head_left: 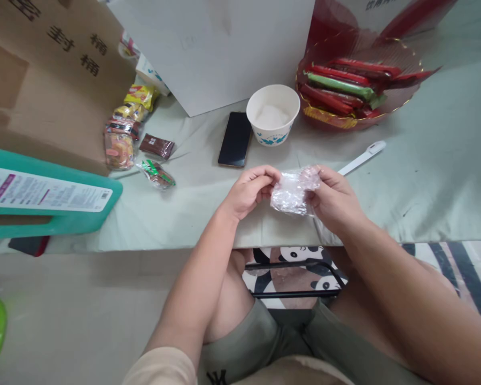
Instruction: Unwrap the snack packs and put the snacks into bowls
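Note:
Between my two hands, over the front edge of the table, is a crinkled clear plastic wrapper point(291, 195). My left hand point(251, 191) pinches its left side with thumb and fingertips. On the right side, my right hand point(333, 197) grips it, fingers curled in. Glare on the plastic hides whether anything is inside. Just beyond my hands stands a white paper bowl point(273, 115) with a blue-green leaf print and something white in it. A black phone point(235, 140) lies flat beside the bowl. Partly behind my right hand is a white plastic-handled utensil point(363, 158).
Packaged snacks point(120, 149) lie at the left by a cardboard box point(64, 96). A green-framed panel point(114, 198) juts over the table there. A red translucent basket point(401, 104) of wrapped bars stands back right, near a large white box point(224, 48).

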